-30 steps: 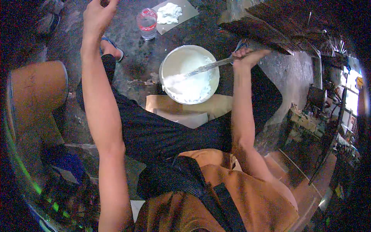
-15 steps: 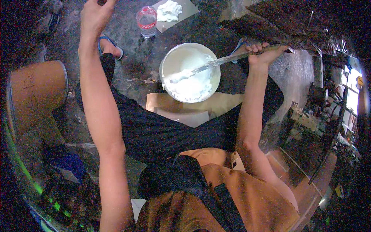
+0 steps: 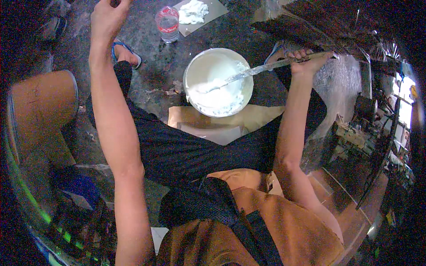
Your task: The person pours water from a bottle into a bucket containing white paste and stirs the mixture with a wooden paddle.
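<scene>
A white bucket (image 3: pixel 189 91) stands between my legs with thick white paste (image 3: pixel 213 104) inside, brightly lit. My right hand (image 3: pixel 306 62) is wrapped round the upper end of a long, paste-smeared stirring stick (image 3: pixel 262 69). The stick slants down to the left over the rim, its lower end in the paste. My left hand (image 3: pixel 108 15) is raised at the top edge, left of a clear bottle, fingers curled and partly cut off by the frame. A dark patch shows between thumb and fingers; whether it is an object, I cannot make out.
Beyond the bucket stand a clear plastic bottle (image 3: pixel 168 26) with red markings and a board (image 3: pixel 213 15) bearing a white lump (image 3: pixel 193 12). Cardboard (image 3: pixel 262 113) lies under the bucket's near side. A brown drum (image 3: pixel 44 99) is at left, plastic-wrapped material (image 3: pixel 310 22) at upper right.
My right hand has shifted slightly right, drawing the stick the same way, so its lower end sits farther from the bucket's left wall. My left hand has barely moved.
</scene>
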`<state>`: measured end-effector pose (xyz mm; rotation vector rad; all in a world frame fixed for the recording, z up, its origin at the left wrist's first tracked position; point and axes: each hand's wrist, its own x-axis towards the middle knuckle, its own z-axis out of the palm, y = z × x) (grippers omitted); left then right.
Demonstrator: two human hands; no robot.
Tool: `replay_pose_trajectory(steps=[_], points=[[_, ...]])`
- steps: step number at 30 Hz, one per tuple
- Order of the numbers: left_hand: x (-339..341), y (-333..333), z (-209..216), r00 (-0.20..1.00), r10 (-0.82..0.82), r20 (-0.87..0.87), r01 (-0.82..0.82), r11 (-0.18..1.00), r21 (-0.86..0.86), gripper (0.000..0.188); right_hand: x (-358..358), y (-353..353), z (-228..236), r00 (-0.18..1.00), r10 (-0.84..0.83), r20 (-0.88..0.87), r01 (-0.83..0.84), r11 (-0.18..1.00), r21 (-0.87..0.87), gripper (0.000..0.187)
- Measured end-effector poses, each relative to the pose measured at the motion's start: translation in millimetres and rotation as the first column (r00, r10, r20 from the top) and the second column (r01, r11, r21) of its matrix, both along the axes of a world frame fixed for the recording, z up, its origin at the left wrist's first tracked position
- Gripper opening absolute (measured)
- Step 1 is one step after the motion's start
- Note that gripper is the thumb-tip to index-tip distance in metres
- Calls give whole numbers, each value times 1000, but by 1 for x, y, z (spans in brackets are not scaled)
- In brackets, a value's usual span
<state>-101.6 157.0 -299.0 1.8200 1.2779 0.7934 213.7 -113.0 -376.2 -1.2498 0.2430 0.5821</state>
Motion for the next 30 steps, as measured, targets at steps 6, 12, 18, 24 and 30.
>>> replay_pose_trajectory(steps=[6,12,18,24,30], points=[[4,1,-1,1000,-31,-2,31,999,37,35,-54,19,-12,975,-200,100,191,978,85,74],[11,6,-12,997,-57,51,57,998,11,33,-99,16,-70,968,-193,158,190,981,34,72],[-3,1,4,997,-25,71,24,1000,9,32,-91,9,-66,990,-114,-83,118,992,41,73],[5,-10,1,996,-71,53,68,996,58,32,-53,-5,-25,998,-48,31,46,998,44,74],[-2,4,-3,1000,-11,9,10,998,55,32,-63,9,-9,991,-70,111,47,980,193,76]])
